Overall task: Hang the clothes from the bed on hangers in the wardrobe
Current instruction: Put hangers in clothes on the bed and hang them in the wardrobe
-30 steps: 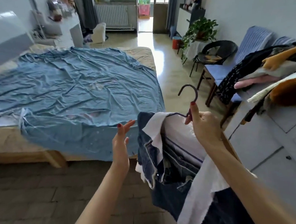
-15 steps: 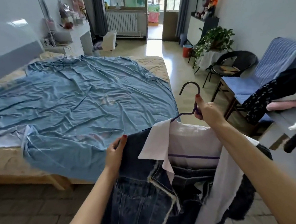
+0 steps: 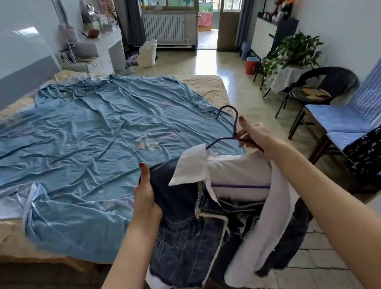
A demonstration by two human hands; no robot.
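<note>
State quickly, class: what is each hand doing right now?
Left hand: grips the shoulder of the denim jacket.
Right hand: holds the hanger by its neck.

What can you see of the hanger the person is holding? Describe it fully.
The hanger is thin, dark purple-blue and looks like coated wire. Its hook curves up and left above the bed's blue sheet. The right hand pinches its neck. A white-collared denim jacket hangs from it; the lower bar shows as a purple line across white lining.
</note>
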